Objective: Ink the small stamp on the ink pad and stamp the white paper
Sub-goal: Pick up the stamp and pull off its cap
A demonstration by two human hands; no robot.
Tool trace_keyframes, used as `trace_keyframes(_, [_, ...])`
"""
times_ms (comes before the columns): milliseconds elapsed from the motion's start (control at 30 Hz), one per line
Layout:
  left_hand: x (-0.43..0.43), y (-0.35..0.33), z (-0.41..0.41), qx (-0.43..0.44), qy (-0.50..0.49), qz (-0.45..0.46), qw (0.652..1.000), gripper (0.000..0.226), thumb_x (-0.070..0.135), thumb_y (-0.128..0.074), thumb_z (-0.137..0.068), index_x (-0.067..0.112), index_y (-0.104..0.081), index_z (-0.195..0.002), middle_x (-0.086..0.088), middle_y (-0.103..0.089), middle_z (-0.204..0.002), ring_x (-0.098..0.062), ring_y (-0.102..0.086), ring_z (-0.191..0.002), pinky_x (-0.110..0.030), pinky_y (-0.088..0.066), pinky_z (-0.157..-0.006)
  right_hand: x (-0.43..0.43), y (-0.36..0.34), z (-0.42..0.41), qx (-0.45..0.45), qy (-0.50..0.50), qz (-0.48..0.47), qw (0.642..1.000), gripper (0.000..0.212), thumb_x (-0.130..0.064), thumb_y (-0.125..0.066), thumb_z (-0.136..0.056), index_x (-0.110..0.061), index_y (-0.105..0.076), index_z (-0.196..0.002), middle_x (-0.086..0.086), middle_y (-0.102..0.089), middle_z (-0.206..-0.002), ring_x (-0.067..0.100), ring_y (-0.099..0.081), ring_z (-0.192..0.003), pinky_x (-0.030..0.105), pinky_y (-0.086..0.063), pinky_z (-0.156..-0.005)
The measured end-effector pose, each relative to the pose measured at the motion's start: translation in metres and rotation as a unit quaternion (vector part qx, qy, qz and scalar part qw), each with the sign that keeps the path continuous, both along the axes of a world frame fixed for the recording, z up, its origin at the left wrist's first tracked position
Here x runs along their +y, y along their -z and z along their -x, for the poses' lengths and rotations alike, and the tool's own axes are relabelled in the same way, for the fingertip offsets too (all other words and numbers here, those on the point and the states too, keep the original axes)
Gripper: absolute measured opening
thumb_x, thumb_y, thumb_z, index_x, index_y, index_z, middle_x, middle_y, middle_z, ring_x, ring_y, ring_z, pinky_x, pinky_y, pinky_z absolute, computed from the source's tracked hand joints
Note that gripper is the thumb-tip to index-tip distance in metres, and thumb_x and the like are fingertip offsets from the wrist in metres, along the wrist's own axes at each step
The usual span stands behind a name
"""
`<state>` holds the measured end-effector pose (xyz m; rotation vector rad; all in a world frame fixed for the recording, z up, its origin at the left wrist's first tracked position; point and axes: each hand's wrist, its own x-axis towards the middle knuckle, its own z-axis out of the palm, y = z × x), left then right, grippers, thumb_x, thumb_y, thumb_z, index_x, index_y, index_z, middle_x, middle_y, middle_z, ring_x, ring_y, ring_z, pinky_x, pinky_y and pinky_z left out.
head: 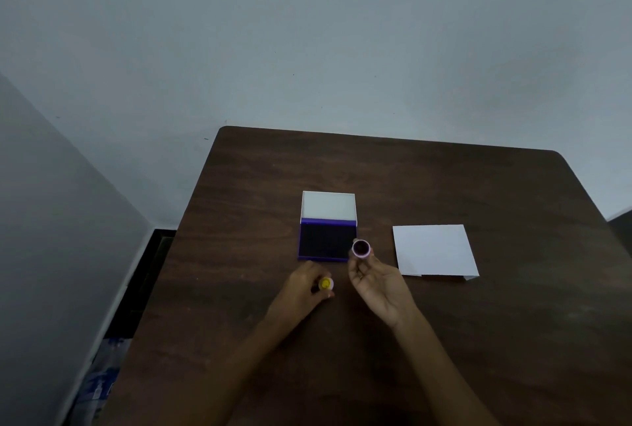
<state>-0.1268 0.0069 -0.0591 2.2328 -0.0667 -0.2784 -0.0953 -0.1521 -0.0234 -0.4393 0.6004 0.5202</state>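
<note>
Brown table (478, 340) held an open ink pad (326, 241). Right hand (378, 283) pinched the stamp (361, 248), paper (434, 249) at 3 o'clock. Left hand (302, 290) pinched a yellow cap (326, 284).

The room is dim, with flat, cool light and no glare. The dark tabletop (444, 340) swallows detail and shadows barely show. The picture is soft and slightly blurred, and straight lines bend toward the edges.
</note>
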Motion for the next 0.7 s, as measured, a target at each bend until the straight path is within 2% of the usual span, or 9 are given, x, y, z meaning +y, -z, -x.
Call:
trace_keyframes(100, [-0.006, 0.009, 0.001, -0.017, 0.055, -0.064, 0.996, 0.032, 0.022, -0.062, -0.083, 0.019, -0.052, -0.113, -0.003, -0.049, -0.124, -0.012, -0.045, -0.112, -0.021, -0.035, -0.091, 0.000, 0.000, 0.000, -0.001, 0.000, -0.010, 1.000, 0.029, 0.001, -0.057, -0.068, -0.001, -0.059, -0.097, 0.017, -0.062, -0.102, 0.024, -0.060, -0.093, 0.029, -0.059, -0.059])
trace_keyframes(233, [-0.008, 0.015, 0.002, -0.028, 0.061, -0.078, 0.995, 0.044, 0.030, -0.064, -0.080, 0.022, -0.047, -0.120, -0.002, -0.046, -0.128, -0.011, -0.042, -0.114, -0.020, -0.031, -0.091, -0.002, 0.003, -0.003, -0.001, 0.007, 0.007, 1.000, 0.028, -0.001, -0.058, -0.068, -0.003, -0.060, -0.096, 0.017, -0.061, -0.104, 0.024, -0.059, -0.096, 0.029, -0.059, -0.059])
trace_keyframes(367, [0.008, 0.013, 0.000, -0.085, -0.010, -0.070, 0.994, 0.046, 0.040, -0.064, -0.078, 0.026, -0.046, -0.118, 0.001, -0.051, -0.122, -0.003, -0.042, -0.103, -0.020, -0.033, -0.086, -0.001, 0.006, -0.011, -0.010, 0.009, 0.033, 0.999, 0.027, -0.004, -0.062, -0.066, -0.003, -0.063, -0.093, 0.016, -0.064, -0.103, 0.023, -0.061, -0.096, 0.027, -0.059, -0.060])
trace_keyframes(500, [0.028, 0.012, -0.017, -0.120, -0.077, -0.073, 0.987, 0.061, 0.038, -0.068, -0.077, 0.020, -0.040, -0.128, -0.006, -0.045, -0.135, -0.014, -0.041, -0.119, -0.026, -0.031, -0.097, 0.007, 0.011, -0.024, -0.065, -0.031, 0.137, 0.988, 0.016, -0.005, -0.059, -0.077, -0.010, -0.065, -0.091, 0.012, -0.065, -0.103, 0.019, -0.061, -0.097, 0.023, -0.058, -0.066])
trace_keyframes(533, [0.032, 0.012, -0.022, -0.113, -0.086, -0.069, 0.987, 0.067, 0.037, -0.069, -0.076, 0.019, -0.037, -0.131, -0.007, -0.041, -0.139, -0.016, -0.038, -0.124, -0.027, -0.027, -0.100, 0.011, 0.011, -0.028, -0.090, -0.055, 0.196, 0.975, 0.015, -0.006, -0.058, -0.080, -0.014, -0.065, -0.090, 0.010, -0.064, -0.105, 0.018, -0.060, -0.099, 0.023, -0.057, -0.071])
trace_keyframes(567, [0.035, 0.013, -0.028, -0.104, -0.091, -0.061, 0.988, 0.072, 0.037, -0.070, -0.075, 0.017, -0.034, -0.134, -0.008, -0.038, -0.142, -0.017, -0.035, -0.128, -0.026, -0.023, -0.102, 0.016, 0.010, -0.031, -0.122, -0.093, 0.283, 0.947, 0.015, -0.009, -0.060, -0.081, -0.019, -0.065, -0.090, 0.007, -0.063, -0.106, 0.017, -0.058, -0.100, 0.024, -0.055, -0.075])
trace_keyframes(633, [0.038, 0.015, -0.038, -0.098, -0.083, -0.049, 0.991, 0.082, 0.037, -0.073, -0.072, 0.015, -0.028, -0.137, -0.009, -0.035, -0.145, -0.017, -0.032, -0.131, -0.025, -0.020, -0.104, 0.025, 0.008, -0.036, -0.183, -0.148, 0.444, 0.864, 0.017, -0.017, -0.065, -0.078, -0.022, -0.065, -0.094, 0.004, -0.063, -0.106, 0.014, -0.056, -0.100, 0.024, -0.049, -0.079])
trace_keyframes(700, [0.039, 0.020, -0.048, -0.111, -0.058, -0.060, 0.990, 0.088, 0.040, -0.073, -0.071, 0.014, -0.024, -0.139, -0.010, -0.032, -0.147, -0.018, -0.031, -0.132, -0.024, -0.019, -0.105, 0.035, 0.008, -0.041, -0.220, -0.151, 0.505, 0.821, 0.029, -0.018, -0.068, -0.077, -0.013, -0.063, -0.105, 0.008, -0.064, -0.109, 0.019, -0.056, -0.102, 0.028, -0.048, -0.085])
